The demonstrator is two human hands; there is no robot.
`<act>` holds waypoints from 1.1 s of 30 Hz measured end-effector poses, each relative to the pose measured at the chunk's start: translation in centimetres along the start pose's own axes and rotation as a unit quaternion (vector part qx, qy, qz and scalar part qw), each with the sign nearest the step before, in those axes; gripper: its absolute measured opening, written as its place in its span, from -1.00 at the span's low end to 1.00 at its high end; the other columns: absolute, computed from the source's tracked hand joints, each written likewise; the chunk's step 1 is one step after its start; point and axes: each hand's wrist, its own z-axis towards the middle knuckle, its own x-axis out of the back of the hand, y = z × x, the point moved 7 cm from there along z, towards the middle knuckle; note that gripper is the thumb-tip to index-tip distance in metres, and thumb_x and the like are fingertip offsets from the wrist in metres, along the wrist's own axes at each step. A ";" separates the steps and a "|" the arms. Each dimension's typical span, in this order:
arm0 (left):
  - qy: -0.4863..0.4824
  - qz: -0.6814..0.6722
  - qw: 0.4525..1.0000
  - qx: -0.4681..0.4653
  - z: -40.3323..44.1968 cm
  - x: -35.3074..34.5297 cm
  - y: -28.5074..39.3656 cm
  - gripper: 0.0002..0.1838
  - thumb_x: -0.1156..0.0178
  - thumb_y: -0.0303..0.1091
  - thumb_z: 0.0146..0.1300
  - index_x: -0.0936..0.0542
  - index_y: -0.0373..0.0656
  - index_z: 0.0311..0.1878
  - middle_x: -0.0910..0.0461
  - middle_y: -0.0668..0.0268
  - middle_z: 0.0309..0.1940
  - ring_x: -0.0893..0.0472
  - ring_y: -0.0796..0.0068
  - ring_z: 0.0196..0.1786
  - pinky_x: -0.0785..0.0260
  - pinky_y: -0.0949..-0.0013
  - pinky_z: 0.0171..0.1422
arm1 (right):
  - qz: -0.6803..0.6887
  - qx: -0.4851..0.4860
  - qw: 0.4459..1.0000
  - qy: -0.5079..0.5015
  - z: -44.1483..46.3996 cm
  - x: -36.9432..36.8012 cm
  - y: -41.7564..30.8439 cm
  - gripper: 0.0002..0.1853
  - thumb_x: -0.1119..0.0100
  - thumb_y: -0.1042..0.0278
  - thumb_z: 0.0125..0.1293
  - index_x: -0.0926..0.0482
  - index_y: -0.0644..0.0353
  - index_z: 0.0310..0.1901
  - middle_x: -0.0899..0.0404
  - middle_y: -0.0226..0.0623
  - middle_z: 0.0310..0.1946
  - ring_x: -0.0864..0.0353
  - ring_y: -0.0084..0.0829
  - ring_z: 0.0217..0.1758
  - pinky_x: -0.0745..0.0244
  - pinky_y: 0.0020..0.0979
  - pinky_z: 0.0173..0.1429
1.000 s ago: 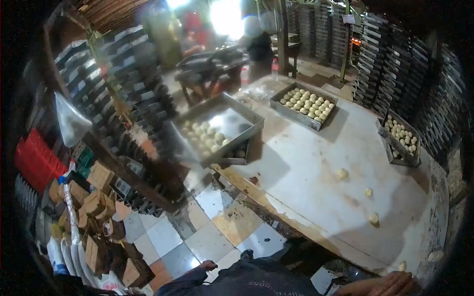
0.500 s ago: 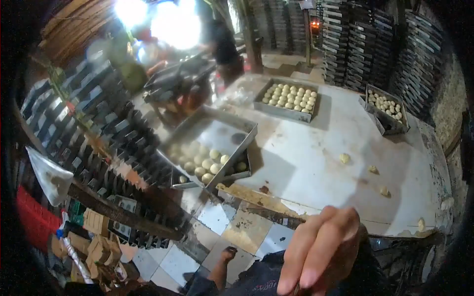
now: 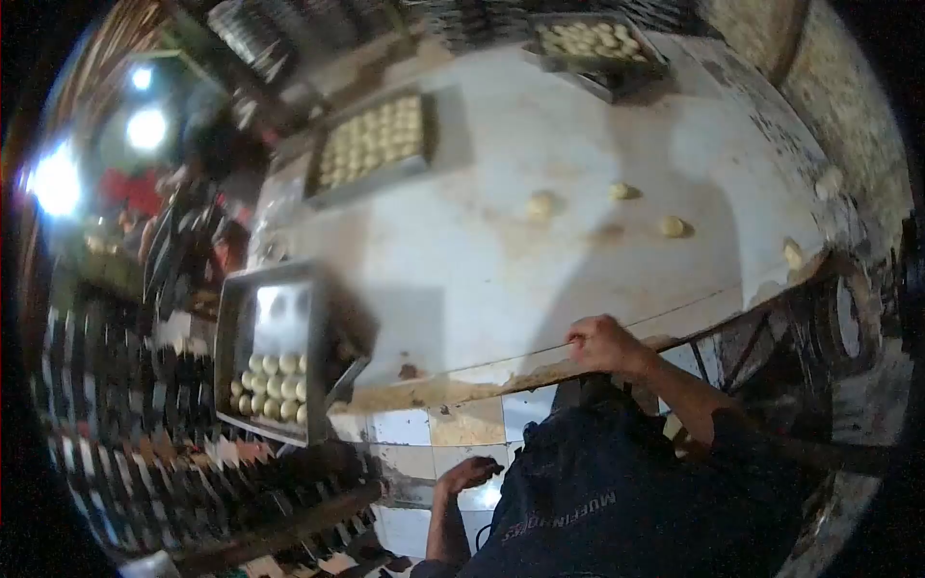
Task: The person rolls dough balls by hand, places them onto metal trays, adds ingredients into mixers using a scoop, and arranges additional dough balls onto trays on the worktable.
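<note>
My right hand (image 3: 607, 345) is at the table's front edge, with its fingers loosely bent and nothing visible in them. Lower down, beside my dark apron, my left hand (image 3: 469, 475) hangs over the tiled floor, its fingers loosely stretched and holding nothing I can see. Beyond my right hand, several pale dough balls lie apart on the tabletop (image 3: 491, 289), among them a blurred one (image 3: 541, 204) and a rounder one (image 3: 673, 226). At the left a metal tray (image 3: 323, 337) holds rows of dough balls (image 3: 275, 387) in its near part.
A full tray of dough balls (image 3: 371, 144) stands at the table's far left, and another dough-filled tray (image 3: 595, 43) at the far right. Stacked dark trays (image 3: 125, 395) crowd the left side. A rough wall (image 3: 829, 106) bounds the right.
My view has turned right and downward, so the table fills more of it. My right hand has dropped from close before the camera to the table edge. My left hand stays low.
</note>
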 end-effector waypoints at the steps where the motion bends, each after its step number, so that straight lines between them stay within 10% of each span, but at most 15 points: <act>1: 0.046 0.033 0.998 -0.042 -1.5 0.7 7.2 -0.78 -0.05 -0.22 0.35 -0.58 -0.13 -0.14 -0.47 0.46 -0.44 -0.38 0.62 -0.40 -0.28 0.45 -0.30 | -0.024 -0.054 0.998 0.028 -1.2 2.3 3.9 -0.85 -0.23 0.42 0.01 -0.57 0.28 -0.37 -0.61 -0.12 -0.47 -0.67 -0.30 -0.34 -0.52 -0.32 -0.26; 5: 0.100 -0.074 0.962 -0.242 1.3 6.1 25.4 -0.67 -0.32 -0.23 0.17 -0.54 -0.19 -0.08 -0.52 0.37 -0.32 -0.43 0.54 -0.30 -0.34 0.43 -0.20 | 0.042 -0.258 0.902 0.344 -8.3 13.2 18.2 -0.87 -0.23 0.35 0.17 -0.53 0.21 -0.42 -0.56 -0.33 -0.54 -0.57 -0.45 -0.46 -0.48 -0.42 -0.30; 7: 0.167 0.232 0.933 -0.220 5.6 8.0 33.6 -0.56 -0.42 -0.18 0.04 -0.54 -0.18 -0.06 -0.55 0.31 -0.29 -0.47 0.49 -0.26 -0.37 0.41 -0.16 | -0.031 -0.285 0.854 0.433 -10.3 17.1 20.5 -0.87 -0.24 0.36 0.17 -0.53 0.21 -0.38 -0.55 -0.33 -0.54 -0.56 -0.47 -0.46 -0.48 -0.44 -0.31; 15: 0.171 0.408 0.795 -0.415 26.9 -4.8 57.2 -0.33 -0.42 -0.16 0.01 -0.38 -0.10 0.19 -0.40 0.07 0.10 -0.44 0.04 0.11 -0.37 0.09 0.16 | -0.007 -0.308 0.780 0.544 -16.3 26.8 29.2 -0.84 -0.28 0.46 0.08 -0.54 0.22 -0.29 -0.56 -0.32 -0.46 -0.57 -0.47 -0.42 -0.49 -0.44 -0.30; 19: 0.188 0.528 0.702 -0.439 31.6 -10.5 54.7 -0.49 -0.23 -0.27 0.16 -0.37 -0.17 0.17 -0.31 0.01 0.13 -0.29 -0.02 0.19 -0.11 -0.04 0.29 | -0.167 -0.365 0.598 0.693 -26.2 35.8 31.4 -0.67 -0.32 0.42 0.04 -0.53 0.23 -0.12 -0.55 -0.16 -0.20 -0.55 -0.32 -0.13 -0.44 -0.31 0.02; 21: 0.144 0.527 0.684 -0.484 31.5 -10.3 54.1 -0.51 -0.23 -0.33 0.15 -0.39 -0.18 0.16 -0.30 0.02 0.14 -0.28 -0.03 0.20 -0.16 -0.03 0.27 | -0.336 -0.518 0.537 0.575 -30.6 40.5 33.1 -0.59 -0.30 0.17 0.08 -0.53 0.24 -0.09 -0.56 -0.06 -0.14 -0.55 -0.17 -0.08 -0.42 -0.19 0.09; 24: 0.207 0.351 0.791 -0.457 27.7 -6.8 53.9 -0.57 -0.19 -0.47 0.12 -0.43 -0.19 0.10 -0.39 0.09 0.06 -0.43 0.11 0.06 -0.36 0.11 0.11 | -0.235 -0.682 0.500 0.479 -34.4 42.3 40.6 -0.46 -0.23 -0.02 0.07 -0.51 0.27 -0.05 -0.52 0.10 -0.06 -0.53 -0.05 -0.01 -0.41 -0.12 0.12; 27: 0.249 0.360 0.789 -0.430 25.3 -0.9 49.3 -0.66 -0.20 -0.52 0.12 -0.49 -0.24 0.01 -0.50 0.13 -0.09 -0.53 0.19 -0.07 -0.47 0.23 -0.04 | -0.301 -0.563 0.646 0.418 -31.0 42.5 41.8 -0.41 -0.21 -0.06 0.09 -0.49 0.34 -0.02 -0.52 0.17 -0.11 -0.53 -0.01 0.00 -0.41 -0.14 0.13; 33: 0.353 0.091 0.868 -0.338 19.4 8.4 38.3 -0.72 -0.20 -0.34 0.27 -0.52 -0.27 -0.02 -0.57 0.14 -0.14 -0.59 0.38 -0.18 -0.50 0.35 -0.13 | -0.092 -0.304 0.684 0.657 -22.9 37.0 28.7 -0.69 -0.15 0.26 0.34 -0.34 0.25 -0.04 -0.46 -0.25 -0.18 -0.52 -0.41 -0.19 -0.51 -0.39 -0.27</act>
